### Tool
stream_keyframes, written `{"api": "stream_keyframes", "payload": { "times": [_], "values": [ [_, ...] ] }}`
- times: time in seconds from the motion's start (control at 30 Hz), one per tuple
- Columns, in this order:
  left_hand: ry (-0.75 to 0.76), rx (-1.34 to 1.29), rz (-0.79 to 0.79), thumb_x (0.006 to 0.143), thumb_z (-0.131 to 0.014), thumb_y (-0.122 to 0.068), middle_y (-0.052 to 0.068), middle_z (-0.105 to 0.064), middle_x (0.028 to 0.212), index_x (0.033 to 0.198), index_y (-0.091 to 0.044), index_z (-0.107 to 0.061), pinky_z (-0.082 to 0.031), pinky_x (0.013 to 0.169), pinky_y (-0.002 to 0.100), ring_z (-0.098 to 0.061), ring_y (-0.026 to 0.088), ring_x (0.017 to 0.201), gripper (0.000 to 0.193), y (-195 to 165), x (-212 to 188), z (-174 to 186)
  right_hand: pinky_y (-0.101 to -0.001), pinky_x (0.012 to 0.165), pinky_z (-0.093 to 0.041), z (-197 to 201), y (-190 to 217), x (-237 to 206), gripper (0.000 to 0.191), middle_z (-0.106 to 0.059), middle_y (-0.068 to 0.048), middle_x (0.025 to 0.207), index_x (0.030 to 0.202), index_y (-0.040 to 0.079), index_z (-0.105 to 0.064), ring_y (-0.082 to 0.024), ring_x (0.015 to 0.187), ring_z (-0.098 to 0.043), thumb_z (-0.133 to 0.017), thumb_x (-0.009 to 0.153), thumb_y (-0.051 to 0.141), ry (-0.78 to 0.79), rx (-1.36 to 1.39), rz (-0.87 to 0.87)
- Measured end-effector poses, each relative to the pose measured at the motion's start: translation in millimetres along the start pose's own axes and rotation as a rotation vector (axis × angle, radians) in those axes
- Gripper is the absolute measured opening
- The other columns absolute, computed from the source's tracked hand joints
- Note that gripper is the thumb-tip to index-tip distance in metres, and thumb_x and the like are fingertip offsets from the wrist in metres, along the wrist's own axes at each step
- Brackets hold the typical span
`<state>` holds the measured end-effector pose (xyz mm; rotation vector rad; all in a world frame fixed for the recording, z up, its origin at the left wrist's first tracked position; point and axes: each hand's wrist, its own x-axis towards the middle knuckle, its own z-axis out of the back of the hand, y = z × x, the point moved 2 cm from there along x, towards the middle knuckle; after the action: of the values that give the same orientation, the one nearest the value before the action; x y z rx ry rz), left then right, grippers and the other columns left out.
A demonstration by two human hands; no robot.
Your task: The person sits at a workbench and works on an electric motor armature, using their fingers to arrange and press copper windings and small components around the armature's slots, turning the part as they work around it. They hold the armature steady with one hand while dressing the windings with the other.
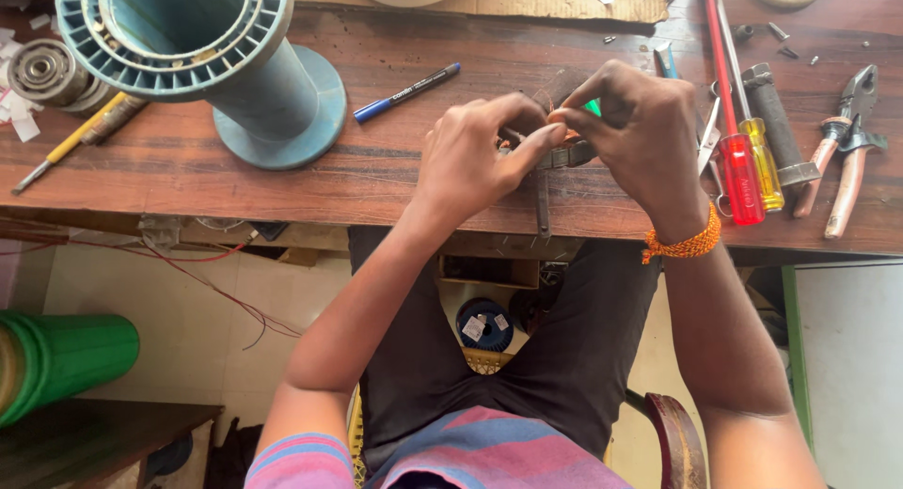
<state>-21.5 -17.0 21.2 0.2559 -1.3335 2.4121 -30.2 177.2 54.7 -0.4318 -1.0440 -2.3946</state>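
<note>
Small metal part (pixel 562 153) near workbench's (pixel 188 165) front edge, pinched from both sides: left hand (pixel 475 155) and right hand (pixel 640 132) fingertips clamped together. Red screwdriver (pixel 740 165) just right; spool (pixel 202 52) well left, bare wood between.

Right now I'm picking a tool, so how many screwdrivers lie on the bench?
3: a red-handled one and a yellow-handled one side by side, right of the hands, and a yellow one at far left. Others may be hidden.

small white labels (pixel 482 325) sit on a dark blue spool (pixel 484 323) under the bench.
</note>
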Motion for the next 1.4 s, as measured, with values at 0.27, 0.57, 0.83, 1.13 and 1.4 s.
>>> {"api": "stream_keyframes", "payload": {
  "times": [0.27,0.57,0.83,1.13,1.4],
  "values": [
    [0.318,-0.333,0.148,0.091,-0.074,-0.031,0.005,-0.075,0.084,0.104,-0.011,-0.074,-0.055,0.066,0.03,-0.068,0.014,0.076,0.024,21,37,-13,-0.0231,0.058,-0.044,3,0,-7,0.02,-0.069,-0.002,0.079,0.097,0.005,-0.072,-0.006,0.065,-0.061,-0.09,0.096,0.013,-0.052,-0.076,0.003],
    [0.297,-0.314,-0.6,0.096,-0.078,-0.006,0.002,-0.074,0.11,0.113,-0.007,-0.071,-0.059,0.085,0.034,-0.074,0.019,0.102,0.019,37,33,25,-0.0245,0.053,-0.028,-22,34,-57,0.011,-0.046,0.001,0.062,0.097,0.003,-0.07,-0.005,0.055,-0.036,-0.081,0.094,0.005,-0.033,0.07,-0.134],
    [0.197,-0.146,-0.591,0.088,-0.084,-0.023,0.002,-0.072,0.115,0.113,-0.011,-0.07,-0.058,0.087,0.037,-0.07,0.021,0.108,0.031,25,30,30,-0.0207,0.05,-0.029,-59,16,-90,0.015,-0.056,0.006,0.062,0.092,0.002,-0.057,0.002,0.056,-0.042,-0.07,0.1,0.001,-0.108,0.289,-0.339],
    [-0.155,0.215,-0.525,0.088,-0.087,-0.034,-0.003,-0.072,0.12,0.12,-0.017,-0.072,-0.059,0.089,0.034,-0.068,0.016,0.104,0.039,14,-15,-11,-0.0221,0.062,-0.036,-18,-8,-95,0.005,-0.061,0.0,0.089,0.105,0.001,-0.066,-0.002,0.074,-0.048,-0.07,0.103,-0.002,-0.148,0.241,-0.281],
    [-0.195,0.233,-0.551,0.088,-0.087,-0.031,-0.002,-0.075,0.117,0.119,-0.015,-0.073,-0.059,0.085,0.033,-0.066,0.016,0.096,0.037,13,-18,-11,-0.0266,0.064,-0.044,8,12,-50,0.009,-0.062,-0.006,0.088,0.106,0.002,-0.07,-0.009,0.073,-0.059,-0.075,0.103,-0.005,-0.107,-0.025,-0.011]
  ]
}}
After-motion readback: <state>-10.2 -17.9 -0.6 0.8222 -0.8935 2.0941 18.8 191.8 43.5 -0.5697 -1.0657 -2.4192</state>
